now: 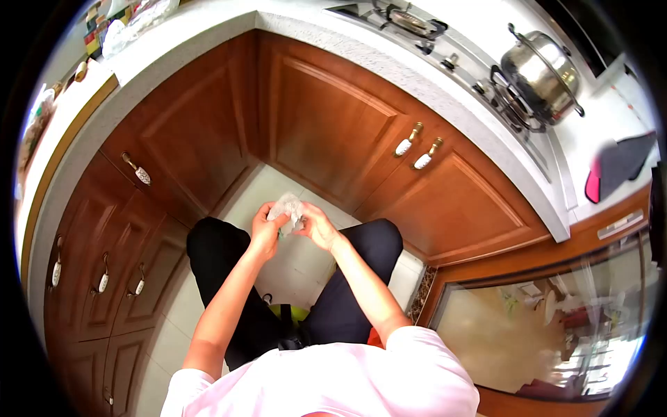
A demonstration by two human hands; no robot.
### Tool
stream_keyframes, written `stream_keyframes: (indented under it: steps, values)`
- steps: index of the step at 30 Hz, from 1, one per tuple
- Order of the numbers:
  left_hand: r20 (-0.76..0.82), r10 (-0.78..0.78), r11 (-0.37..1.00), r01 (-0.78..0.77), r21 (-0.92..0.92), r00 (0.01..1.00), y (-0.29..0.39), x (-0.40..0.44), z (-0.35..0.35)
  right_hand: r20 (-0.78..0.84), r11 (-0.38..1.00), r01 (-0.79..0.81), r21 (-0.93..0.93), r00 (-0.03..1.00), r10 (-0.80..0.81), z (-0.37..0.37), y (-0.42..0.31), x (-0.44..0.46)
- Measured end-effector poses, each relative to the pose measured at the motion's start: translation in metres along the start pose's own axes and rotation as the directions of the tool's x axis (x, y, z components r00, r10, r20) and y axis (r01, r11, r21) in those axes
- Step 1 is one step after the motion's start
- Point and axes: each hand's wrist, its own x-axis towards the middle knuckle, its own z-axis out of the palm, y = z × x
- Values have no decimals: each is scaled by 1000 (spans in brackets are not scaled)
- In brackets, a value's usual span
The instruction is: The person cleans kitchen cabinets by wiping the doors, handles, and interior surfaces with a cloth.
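Observation:
A crumpled, whitish, thin cloth or tissue is held between my two hands, above the floor and between my knees. My left hand pinches its left side, with the thumb on top. On the other side, the fingers of my right hand are closed round its right edge. A small darker bit shows under it near the fingers, too small to name. Both forearms reach forward over my dark trousers.
Brown cabinet doors with white-and-brass handles stand ahead and to the left. Above them runs a pale countertop. A gas stove carries a steel pot at right. A dark glass-fronted cabinet is at lower right.

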Motion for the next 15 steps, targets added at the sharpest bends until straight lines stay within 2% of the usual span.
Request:
stream_keyframes:
  steps: [1,2,5,7,8,9,10,11,12,13,15]
  values:
    - [25,18,999,-18,32,1000,1,-3,3,-52,996,74,-52,996,-77,12,-3,-12]
    - [52,32,997,-35,64,998,1,-8,6,-147,995,81,-60,985,-89,19,-8,-23]
    - [175,91,977,-123,177,980,16,-26,34,-289,978,171,-120,936,-199,18,-26,-51]
    - [196,73,974,-112,196,978,35,-42,60,-411,931,352,-97,838,-360,32,-53,-75]
    - [204,65,973,-108,203,977,43,-49,69,-482,893,425,-145,758,-439,39,-72,-89]
    - [226,60,973,-107,203,972,49,-55,74,-485,815,537,-218,665,-568,32,-85,-96]
    - [247,57,973,-109,205,967,56,-58,77,-505,701,651,-291,518,-691,31,-101,-103]
    - [268,52,972,-110,207,962,60,-58,78,-489,586,685,-433,368,-791,29,-117,-112]
    - [273,70,969,-130,210,959,61,-57,78,-481,460,664,-589,169,-860,33,-134,-116]
    - [269,66,971,-124,205,961,63,-55,77,-430,340,653,-677,25,-903,29,-151,-114]
    - [259,57,974,-110,197,964,64,-50,73,-301,178,592,-786,-115,-947,25,-181,-109]
